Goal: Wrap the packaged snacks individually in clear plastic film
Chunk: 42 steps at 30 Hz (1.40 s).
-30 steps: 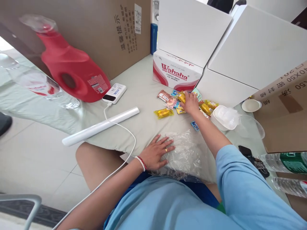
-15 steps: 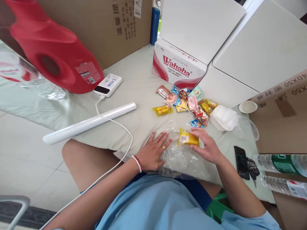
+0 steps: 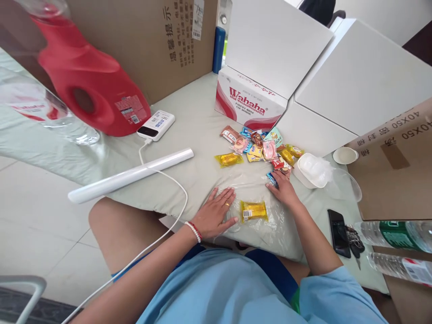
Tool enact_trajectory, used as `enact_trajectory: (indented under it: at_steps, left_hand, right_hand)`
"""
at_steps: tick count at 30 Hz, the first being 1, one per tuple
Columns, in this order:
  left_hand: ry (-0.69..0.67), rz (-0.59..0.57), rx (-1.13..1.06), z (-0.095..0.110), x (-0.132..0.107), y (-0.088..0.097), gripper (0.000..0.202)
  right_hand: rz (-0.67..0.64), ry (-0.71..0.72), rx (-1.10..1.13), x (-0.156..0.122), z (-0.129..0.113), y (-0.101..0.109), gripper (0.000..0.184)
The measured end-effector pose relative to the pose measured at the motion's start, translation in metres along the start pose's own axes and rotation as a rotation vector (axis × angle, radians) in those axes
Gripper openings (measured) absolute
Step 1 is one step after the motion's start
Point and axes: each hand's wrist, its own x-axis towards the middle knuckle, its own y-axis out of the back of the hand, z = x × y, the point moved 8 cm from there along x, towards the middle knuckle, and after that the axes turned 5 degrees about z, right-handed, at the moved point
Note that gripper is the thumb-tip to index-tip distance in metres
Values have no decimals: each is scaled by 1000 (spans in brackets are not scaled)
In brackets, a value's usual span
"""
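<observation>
My left hand (image 3: 216, 213) lies flat with its fingers spread on a clear plastic bag (image 3: 276, 220) on the cloth-covered surface. Just right of its thumb, a yellow-wrapped snack (image 3: 254, 211) rests on the bag, untouched. My right hand (image 3: 285, 189) is at the near edge of a pile of small wrapped snacks (image 3: 256, 148). Its thumb and fingers close around a small blue snack packet (image 3: 271, 178), which they partly cover. Another yellow-wrapped snack (image 3: 228, 159) lies apart, to the left of the pile.
Behind the pile stands a Wahaha box (image 3: 248, 101). A white container (image 3: 308, 171) and a phone (image 3: 339, 231) are on the right. On the left are a white tube (image 3: 131, 175), a power bank (image 3: 157, 126) with a cable, a red jug (image 3: 97, 90) and a water bottle (image 3: 50, 108).
My right hand has let go of the yellow-wrapped snack, which now lies on the bag. It has moved up to the blue packet at the pile. My left hand stays flat on the bag.
</observation>
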Motion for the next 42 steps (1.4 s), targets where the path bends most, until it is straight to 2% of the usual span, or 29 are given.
enact_trajectory:
  at_steps: [3, 6, 11, 15, 19, 22, 27, 30, 33, 36, 39, 41, 42]
  left_hand:
    - [19, 45, 40, 1, 2, -1, 70]
    - [4, 35, 68, 4, 2, -2, 75]
    - [-21, 15, 78, 4, 1, -2, 76]
    - [-26, 5, 62, 5, 2, -3, 74]
    - [10, 8, 84, 4, 2, -3, 74]
    - [35, 23, 120, 3, 2, -3, 78]
    - [3, 39, 107, 5, 2, 0, 76]
    - [-10, 49, 80, 6, 2, 4, 70]
    - [17, 46, 82, 5, 3, 5, 64]
    - [37, 40, 107, 4, 4, 2, 61]
    - [33, 25, 125, 4, 5, -1, 65]
    - [25, 17, 128, 5, 5, -2, 71]
    - [22, 15, 126, 5, 5, -2, 74]
  right_hand:
    - [69, -59, -28, -8, 6, -3, 50]
    - [57, -79, -58, -20, 4, 1, 43]
    - [17, -128, 20, -44, 9, 23, 39]
    - [34, -175, 138, -64, 24, 34, 34]
    - [62, -245, 160, -74, 43, 30, 40]
    - [49, -271, 72, -71, 47, 26, 48]
    - [19, -360, -178, -41, 38, 39, 39]
    - [107, -285, -144, 1, 18, 46, 40]
    - [214, -234, -99, 47, 5, 41, 50]
    - [263, -316, -8, 83, 12, 26, 58]
    - [307, -446, 241, 101, 30, 16, 39]
    - [330, -500, 367, 101, 41, 16, 27]
    - [341, -510, 400, 98, 46, 19, 27]
